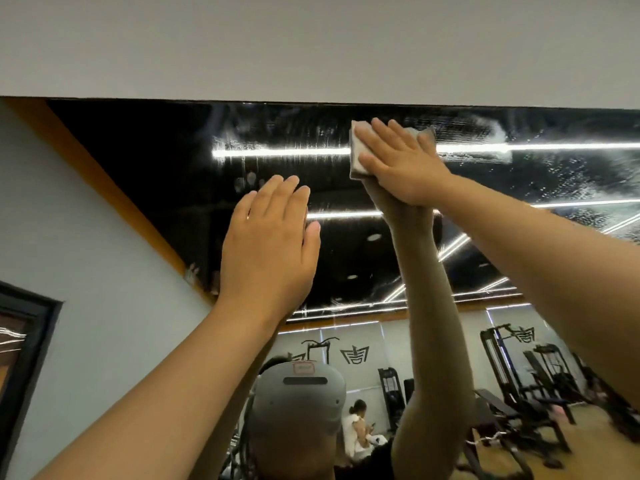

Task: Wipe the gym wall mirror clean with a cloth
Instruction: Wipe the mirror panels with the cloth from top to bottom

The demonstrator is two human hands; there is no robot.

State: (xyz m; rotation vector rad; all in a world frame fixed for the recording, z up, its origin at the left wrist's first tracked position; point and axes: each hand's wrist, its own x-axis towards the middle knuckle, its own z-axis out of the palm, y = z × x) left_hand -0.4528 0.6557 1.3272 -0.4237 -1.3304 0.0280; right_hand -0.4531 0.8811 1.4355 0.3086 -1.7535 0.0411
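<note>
The wall mirror (166, 174) fills the middle of the view, its top edge just under a plain white wall. Wet streaks and smears cover the glass to the upper right. My right hand (398, 164) presses a folded grey cloth (356, 161) flat against the mirror near its top edge, fingers straight and spread. Flat on the glass lower and to the left lies my left hand (270, 244), fingers together and holding nothing. Fingerprints show on the glass just above it.
The white wall (311, 46) runs above the mirror. A dark-framed panel (31, 341) sits at the lower left on a grey wall. In the reflection I see myself, gym machines (519, 375), benches and a seated person (356, 431).
</note>
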